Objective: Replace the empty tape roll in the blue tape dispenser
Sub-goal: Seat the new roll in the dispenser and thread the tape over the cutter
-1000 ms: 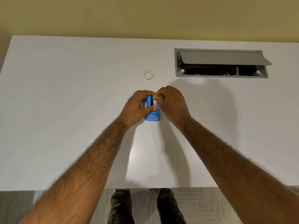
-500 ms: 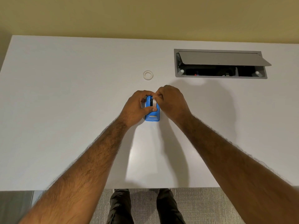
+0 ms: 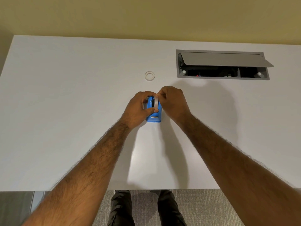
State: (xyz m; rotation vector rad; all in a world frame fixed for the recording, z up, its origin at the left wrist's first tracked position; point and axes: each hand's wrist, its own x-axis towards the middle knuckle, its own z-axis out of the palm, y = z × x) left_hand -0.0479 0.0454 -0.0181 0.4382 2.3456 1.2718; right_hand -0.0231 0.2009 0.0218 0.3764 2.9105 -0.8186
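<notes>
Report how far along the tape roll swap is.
Done: a white ring lies out on the table, likely the old core. In hand: left hand grips the blue dispenser, right hand pinches a pale roll at its top. Left: seating it, drawing tape to the cutter.

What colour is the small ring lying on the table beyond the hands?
Whitish: the ring nearly matches the table; the head view shows it.

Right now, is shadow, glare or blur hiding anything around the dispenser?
Head view: the dispenser is sharp; soft shadows fall on the table right of the right hand and between the forearms, off the work; a faint sheen lies there too; the left hand and right hand, not lighting, hide most of the tape.
</notes>
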